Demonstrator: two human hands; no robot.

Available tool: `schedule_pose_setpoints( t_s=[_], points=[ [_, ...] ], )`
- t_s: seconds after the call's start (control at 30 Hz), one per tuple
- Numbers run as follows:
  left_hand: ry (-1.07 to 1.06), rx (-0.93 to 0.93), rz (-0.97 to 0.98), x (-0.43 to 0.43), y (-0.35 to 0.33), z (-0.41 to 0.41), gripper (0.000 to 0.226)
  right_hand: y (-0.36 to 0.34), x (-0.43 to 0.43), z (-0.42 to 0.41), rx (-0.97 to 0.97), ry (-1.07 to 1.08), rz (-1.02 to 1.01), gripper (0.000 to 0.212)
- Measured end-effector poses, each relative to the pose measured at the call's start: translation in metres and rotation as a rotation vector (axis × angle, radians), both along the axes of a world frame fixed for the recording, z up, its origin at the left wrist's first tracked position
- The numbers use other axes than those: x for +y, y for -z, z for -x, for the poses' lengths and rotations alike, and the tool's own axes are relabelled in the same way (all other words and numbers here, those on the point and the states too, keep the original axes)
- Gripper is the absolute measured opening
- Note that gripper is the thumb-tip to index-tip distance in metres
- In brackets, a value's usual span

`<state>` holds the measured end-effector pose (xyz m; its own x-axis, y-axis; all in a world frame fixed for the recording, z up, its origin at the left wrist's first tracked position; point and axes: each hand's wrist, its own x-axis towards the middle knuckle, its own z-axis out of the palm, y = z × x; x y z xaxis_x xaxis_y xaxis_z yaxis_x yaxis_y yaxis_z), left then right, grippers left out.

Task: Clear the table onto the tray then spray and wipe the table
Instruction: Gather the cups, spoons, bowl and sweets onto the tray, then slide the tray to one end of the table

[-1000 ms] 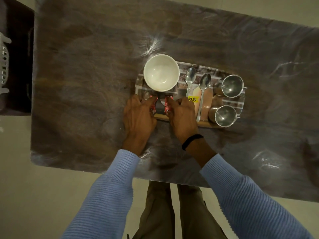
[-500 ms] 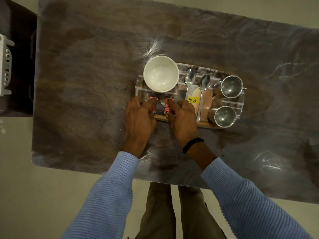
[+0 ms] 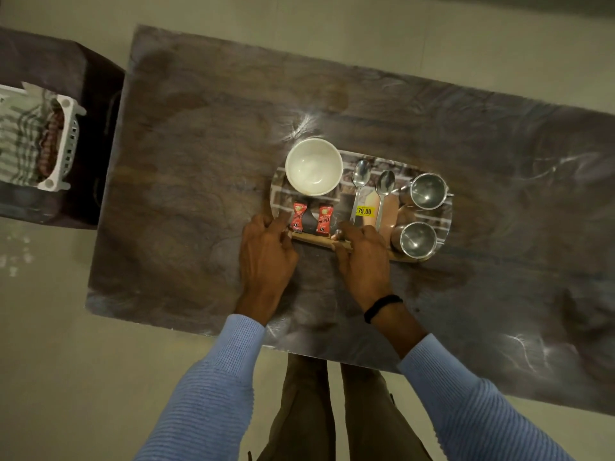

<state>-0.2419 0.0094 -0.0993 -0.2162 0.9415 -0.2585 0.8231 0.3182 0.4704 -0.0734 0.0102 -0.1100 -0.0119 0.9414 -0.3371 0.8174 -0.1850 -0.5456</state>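
A patterned oval tray point(image 3: 445, 217) sits on the dark marbled table point(image 3: 199, 161). It carries a white bowl point(image 3: 313, 166), two spoons point(image 3: 361, 181) and two steel cups point(image 3: 427, 191). Two red sachets point(image 3: 298, 216) lie side by side at its near left, free of my fingers. My left hand point(image 3: 266, 257) curls over the tray's near-left rim. My right hand point(image 3: 362, 261), with a black wristband, has its fingers closed on the wooden near rim just right of the sachets.
A white plastic basket point(image 3: 65, 144) with a striped cloth point(image 3: 20, 144) stands on a dark low stand point(image 3: 83, 78) left of the table. A yellow price sticker point(image 3: 363, 211) sits mid-tray. Pale floor surrounds the table.
Both hands let go of the red sachets, which now lie on the tray. The hands slid apart to the tray's near rim. The view shifted, and the basket came into sight.
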Motion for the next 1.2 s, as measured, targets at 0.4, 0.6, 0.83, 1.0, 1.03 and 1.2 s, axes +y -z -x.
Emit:
schedule_pose_setpoints(
  t_s=[0.4,0.6,0.83,1.0,1.03,1.2],
  points=[
    [-0.117,-0.062,0.035,-0.037,-0.056,-0.032,0.034,-0.061,-0.026,-0.042,0.13,0.159,0.055,0.026],
    [-0.441,-0.352,0.097,-0.004,-0.035,-0.019,0.013,-0.053,-0.017,-0.097,0.188,0.544,0.082,0.016],
    [-0.602,-0.528,0.259,0.073,0.012,0.03,0.029,0.008,0.028,-0.167,0.404,1.008,0.116,0.024],
    [-0.632,-0.618,0.483,0.103,0.035,0.038,0.022,0.043,0.048,-0.186,0.527,0.963,0.277,0.048],
    [-0.615,-0.635,0.512,0.105,0.039,0.039,0.021,0.05,0.05,-0.188,0.536,0.956,0.307,0.052],
    [-0.605,-0.646,0.507,0.11,0.048,0.032,0.021,0.051,0.059,-0.186,0.648,0.977,0.39,0.027]
  ],
)
